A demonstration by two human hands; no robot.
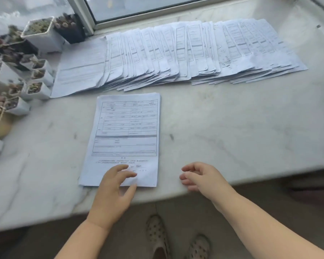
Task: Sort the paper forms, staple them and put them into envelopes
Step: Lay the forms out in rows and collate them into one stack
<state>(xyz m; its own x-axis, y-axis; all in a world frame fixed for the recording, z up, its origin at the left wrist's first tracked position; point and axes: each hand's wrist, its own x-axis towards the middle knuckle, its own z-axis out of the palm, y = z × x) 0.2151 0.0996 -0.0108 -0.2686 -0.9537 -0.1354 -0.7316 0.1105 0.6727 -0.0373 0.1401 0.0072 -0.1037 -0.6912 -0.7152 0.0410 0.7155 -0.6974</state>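
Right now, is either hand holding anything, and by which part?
Nothing is gripped. The left hand rests its fingers on the near stack of forms at its bottom edge; the right hand hangs loosely curled, empty.

likely home, windowsill corner used as makeshift desk. wide pale marble sill (232, 131) with grey veins, rounded near edge, running under aluminium-framed window (86, 17) at far side. far left: cluster of small square plastic succulent pots (38, 33), white and black, crowded together. printed forms fanned in long overlapping row (176, 53) along far side, one neat stack of forms (125, 128) nearer. below sill edge: brown floor, feet in perforated house slippers (157, 234).
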